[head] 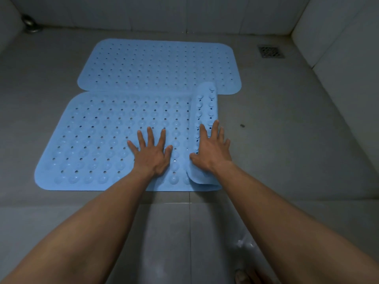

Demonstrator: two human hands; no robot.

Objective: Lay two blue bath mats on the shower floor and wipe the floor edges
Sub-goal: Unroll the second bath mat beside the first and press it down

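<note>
One perforated blue mat (pixel 92 140) curls, suction-cupped, under the right hand (pixel 211 149).

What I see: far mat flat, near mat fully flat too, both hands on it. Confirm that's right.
Not quite. The near mat is not fully flat: its right end is curled up in a roll, under the right hand; the left hand presses the flat part. The far mat does lie flat. The head view shows it.

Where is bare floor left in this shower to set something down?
Crowded middle: far mat, near mat, with left hand and right hand pressing it. Widest bare floor lies right of them, up to the drain. Narrower strips lie left of them and nearest the person.
</note>
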